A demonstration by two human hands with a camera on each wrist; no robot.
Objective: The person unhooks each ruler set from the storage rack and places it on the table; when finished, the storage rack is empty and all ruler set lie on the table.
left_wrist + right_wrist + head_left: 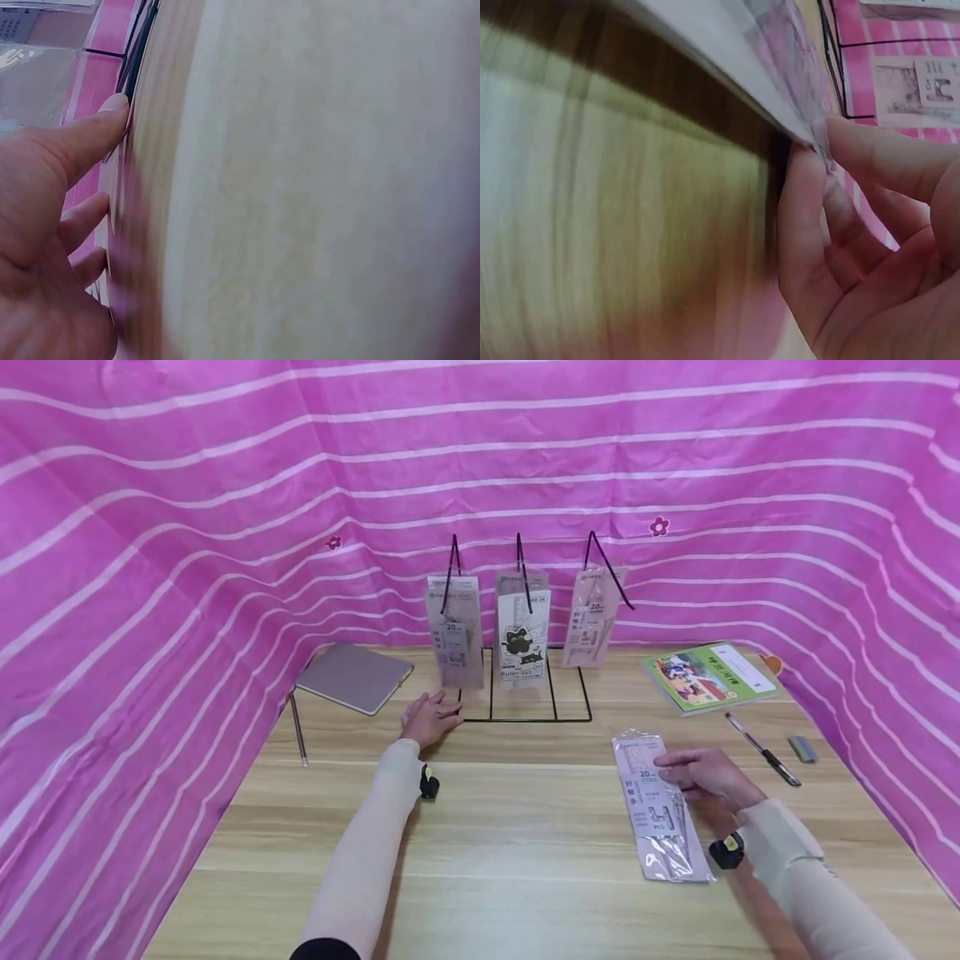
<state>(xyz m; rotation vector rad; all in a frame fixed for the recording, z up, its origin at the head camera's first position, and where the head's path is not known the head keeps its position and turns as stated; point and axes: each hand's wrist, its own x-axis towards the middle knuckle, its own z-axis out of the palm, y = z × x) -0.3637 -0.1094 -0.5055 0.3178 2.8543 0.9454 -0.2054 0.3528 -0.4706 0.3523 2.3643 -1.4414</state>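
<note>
My right hand pinches the right edge of a ruler set in a clear plastic packet marked 20, at the right front of the table. In the right wrist view, thumb and fingers meet on the packet's edge. My left hand rests at the front left corner of a black wire rack, its thumb touching the wire in the left wrist view. On the rack's hooks hang more packaged ruler sets: a left one, a middle one with a black cat and a right one.
A grey notebook and a pencil lie at the left. To the right are a green booklet, a black pen and an eraser. A pink striped cloth encloses the wooden table.
</note>
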